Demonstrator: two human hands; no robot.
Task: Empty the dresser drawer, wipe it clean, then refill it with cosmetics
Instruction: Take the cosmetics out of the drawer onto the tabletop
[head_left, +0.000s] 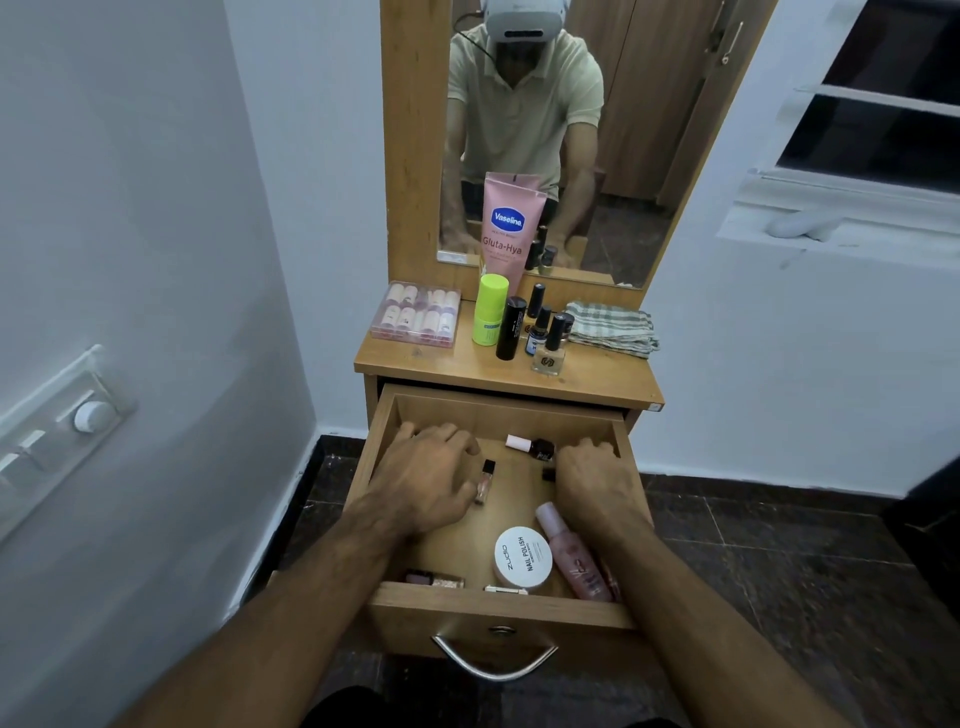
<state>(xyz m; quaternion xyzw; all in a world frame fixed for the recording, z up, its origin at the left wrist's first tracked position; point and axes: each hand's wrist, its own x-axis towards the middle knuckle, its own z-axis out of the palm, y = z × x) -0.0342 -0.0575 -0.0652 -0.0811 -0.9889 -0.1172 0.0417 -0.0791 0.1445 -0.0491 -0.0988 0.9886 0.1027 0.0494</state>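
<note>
Drawer (382, 470): pulled out, both hands inside, part emptied.

Pink spray bottle (569, 556): below the right hand (592, 486); light, slick plastic, take it round the body.

Nail-polish-remover tub (523, 555): between the wrists; light, grip by the lid's rim.

Dark polish bottle (530, 445): between the hands; glass (breakable), pinch the cap.

Slim vial (484, 480): at the left hand (428, 478), whose fingers curl over it; grip uncertain. Right hand's fingers curl downward; contents hidden.

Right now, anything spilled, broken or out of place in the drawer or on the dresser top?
No spill or damage visible. In the drawer, a dark nail polish bottle, a pink spray bottle and small bottles along the front lie on their sides, loose. The bottles on the dresser top stand upright.
</note>
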